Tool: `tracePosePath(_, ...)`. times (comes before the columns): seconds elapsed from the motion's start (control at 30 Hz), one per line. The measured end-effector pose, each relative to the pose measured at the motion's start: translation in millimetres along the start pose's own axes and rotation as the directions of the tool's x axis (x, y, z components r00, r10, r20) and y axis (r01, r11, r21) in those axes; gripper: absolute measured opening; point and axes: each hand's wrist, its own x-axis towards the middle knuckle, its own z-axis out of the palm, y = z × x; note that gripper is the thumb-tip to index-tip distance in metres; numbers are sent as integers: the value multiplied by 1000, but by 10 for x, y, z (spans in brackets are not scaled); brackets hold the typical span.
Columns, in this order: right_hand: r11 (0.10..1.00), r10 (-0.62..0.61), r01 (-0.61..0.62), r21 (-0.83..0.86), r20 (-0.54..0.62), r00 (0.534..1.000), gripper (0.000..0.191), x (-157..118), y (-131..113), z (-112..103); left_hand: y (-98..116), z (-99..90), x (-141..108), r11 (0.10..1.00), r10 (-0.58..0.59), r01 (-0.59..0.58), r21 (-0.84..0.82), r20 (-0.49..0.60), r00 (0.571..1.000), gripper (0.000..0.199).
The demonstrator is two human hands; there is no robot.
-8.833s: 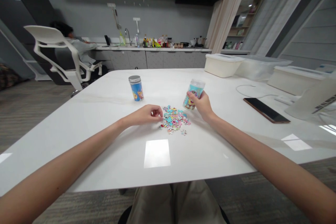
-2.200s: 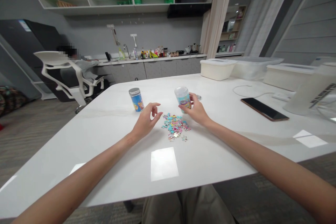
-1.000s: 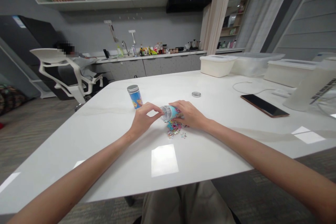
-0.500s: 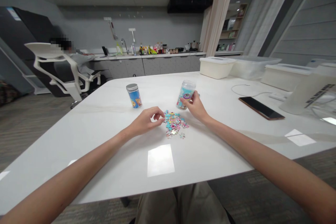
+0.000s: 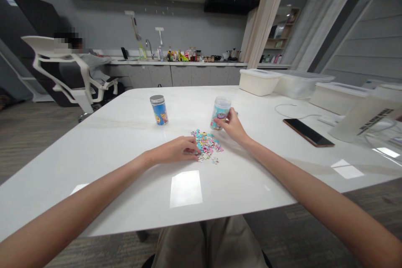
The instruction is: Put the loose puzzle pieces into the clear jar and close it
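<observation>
A small heap of colourful jigsaw puzzle pieces (image 5: 209, 143) lies on the white table (image 5: 238, 184) between my hands. My left hand (image 5: 184, 149) is at the heap's left edge, fingers bent and fingertips touching the pieces, with a small gap between thumb and fingers. Just behind the heap, my right hand (image 5: 231, 126) grips a clear plastic jar (image 5: 220, 111) with a light-blue printed wrap, thumb in front and fingers round its right side. No lid shows on this jar. Farther left stands a blue printed jar (image 5: 160, 113) with a silver screw lid.
A black phone (image 5: 308, 132) lies at the right, beside a white cable and a translucent pitcher (image 5: 361, 119). Lidded plastic boxes (image 5: 259, 82) line the table's far right. A person sits in a white-framed chair (image 5: 59, 71) at the back left, by the kitchen counter.
My left hand has moved down onto the left edge of the heap, its fingers drawing closer together. My right hand still holds the jar in about the same place. The view has shifted slightly.
</observation>
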Motion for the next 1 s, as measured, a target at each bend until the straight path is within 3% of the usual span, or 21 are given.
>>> tracePosePath(0.2,996,1,5,-85,71,997,53,-106,-111,57,5,27,19,995,88,-86,56,-41,995,16)
tracePosePath(0.4,965,-113,152,-213,181,977,54,-157,-203,45,-12,80,-6,922,193,-88,377,-250,949,23)
tracePosePath(0.5,931,-174,239,-275,241,955,56,-171,-229,21,-14,64,-16,880,242,-12,475,-426,872,20)
tracePosePath(0.6,891,-212,315,-327,313,926,56,-190,-263,-4,-8,36,-15,863,275,97,496,-622,734,15)
tracePosePath(0.7,844,-254,405,-352,401,880,55,-215,-302,-5,-3,16,-12,851,307,144,506,-701,644,14)
tracePosePath(0.77,814,-286,459,-356,441,850,55,-231,-321,8,-9,12,-13,831,334,135,539,-680,653,13)
tracePosePath(0.9,789,-318,496,-364,448,835,54,-252,-339,33,-34,22,-27,791,343,23,611,-474,811,14)
tracePosePath(0.93,790,-319,493,-364,442,838,54,-253,-340,35,-35,25,-31,789,333,12,614,-445,831,16)
tracePosePath(1.0,804,-315,473,-360,417,853,54,-247,-331,36,-25,27,-38,790,316,39,612,-460,830,22)
